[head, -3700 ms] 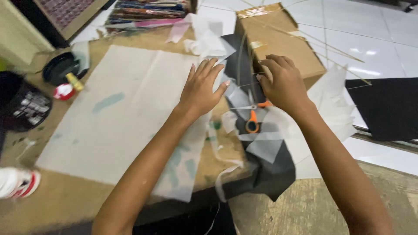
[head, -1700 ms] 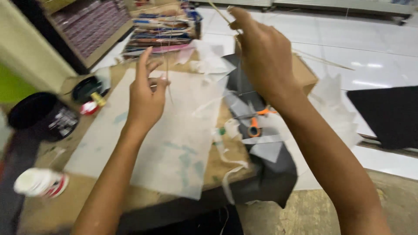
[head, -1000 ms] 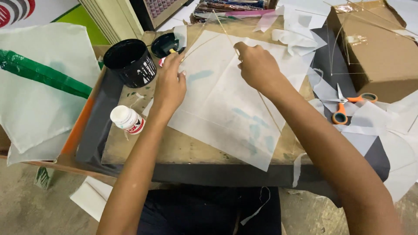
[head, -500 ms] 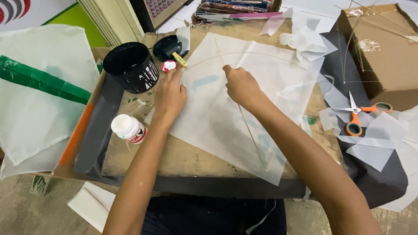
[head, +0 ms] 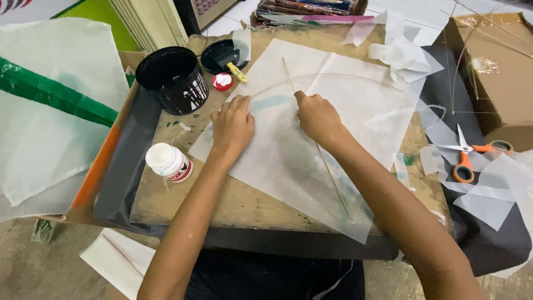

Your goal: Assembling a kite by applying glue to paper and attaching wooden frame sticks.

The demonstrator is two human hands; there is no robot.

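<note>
A square sheet of thin white paper (head: 288, 161) lies cornerwise on a brown work board (head: 222, 200). A thin straight stick (head: 333, 178) runs down its middle and a bowed stick (head: 344, 78) arcs across its upper part. My left hand (head: 232, 125) presses flat on the paper near the left end of the bowed stick. My right hand (head: 316, 116) is closed on the straight stick where the two sticks cross.
A black pot (head: 172, 78), a black lid (head: 219, 55) with a brush, a small red cap (head: 223, 81) and a white glue bottle (head: 168, 162) stand at the left. Orange scissors (head: 472, 158) lie among paper scraps at right, by a cardboard box (head: 494, 61). A white-and-green sheet (head: 44, 111) lies far left.
My right hand brought the thin sticks from the box down onto the paper. Both hands have settled on the sheet, and my view has moved closer.
</note>
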